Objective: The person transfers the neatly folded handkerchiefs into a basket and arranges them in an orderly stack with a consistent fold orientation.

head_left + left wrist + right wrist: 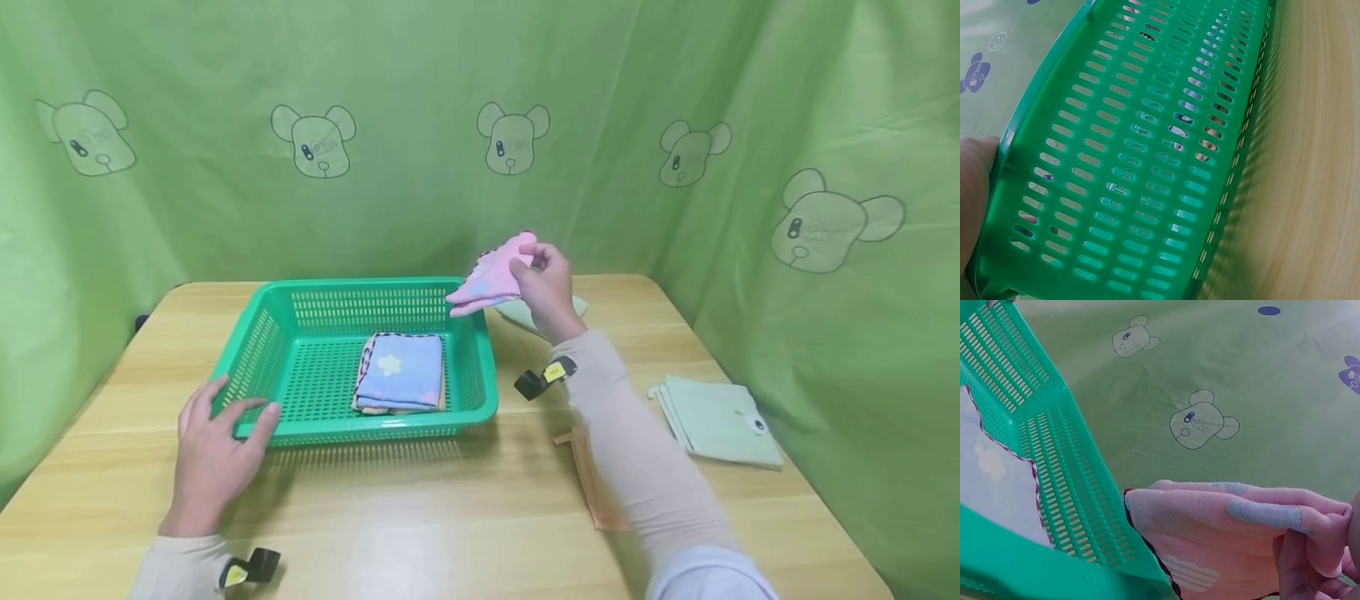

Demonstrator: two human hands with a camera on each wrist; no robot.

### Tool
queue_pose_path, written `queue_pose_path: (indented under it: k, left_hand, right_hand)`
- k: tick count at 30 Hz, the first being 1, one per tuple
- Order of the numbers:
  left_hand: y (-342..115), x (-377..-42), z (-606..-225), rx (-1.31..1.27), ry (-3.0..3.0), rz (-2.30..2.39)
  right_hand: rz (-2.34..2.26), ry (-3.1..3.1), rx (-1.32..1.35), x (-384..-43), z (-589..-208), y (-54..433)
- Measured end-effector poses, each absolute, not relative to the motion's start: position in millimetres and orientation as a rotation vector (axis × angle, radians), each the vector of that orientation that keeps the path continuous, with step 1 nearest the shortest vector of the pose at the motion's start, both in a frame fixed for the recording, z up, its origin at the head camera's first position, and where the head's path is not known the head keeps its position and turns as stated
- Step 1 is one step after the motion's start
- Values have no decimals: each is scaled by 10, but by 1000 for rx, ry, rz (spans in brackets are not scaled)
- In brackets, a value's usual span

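Observation:
My right hand [546,287] pinches a folded pink cloth [491,273] with dark-checked edging, thumb against fingers. It hangs just over the basket's back right rim; blue patches show on the cloth [1210,531] in the right wrist view. At the front left corner of a green plastic basket [360,425], my left hand [217,450] holds the rim, fingers spread and bent over it. Part of that hand [972,194] shows beside the rim in the left wrist view. Inside the basket, to the right, lies a folded blue cloth [401,371] with a yellow flower, above an orange-toned one.
A pale green folded cloth [723,421] lies on the table's right side. An orange cloth [592,483] is partly under the right forearm, and another pale green cloth [517,314] is half hidden behind the right hand. Green curtains [420,192] surround the wooden table [375,525].

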State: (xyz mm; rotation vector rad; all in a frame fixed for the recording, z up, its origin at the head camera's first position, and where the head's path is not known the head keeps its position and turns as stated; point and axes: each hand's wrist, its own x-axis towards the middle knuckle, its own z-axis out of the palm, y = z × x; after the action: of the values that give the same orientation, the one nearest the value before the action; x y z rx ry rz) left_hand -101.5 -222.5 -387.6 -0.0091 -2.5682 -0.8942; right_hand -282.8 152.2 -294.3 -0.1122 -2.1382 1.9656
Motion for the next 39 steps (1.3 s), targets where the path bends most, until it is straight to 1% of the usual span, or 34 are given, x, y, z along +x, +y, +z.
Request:
queue_pose_path:
  k: [12, 39]
  left_hand:
    - [-2223, -1017, -3862, 0, -2580, -898]
    - [-2219, -1008, -3855, 7, -2576, -906]
  right_hand:
    - [2047, -2126, -119, -2806, -2924, 1347]
    - [2154, -2051, -41, -2755, -2896, 1017]
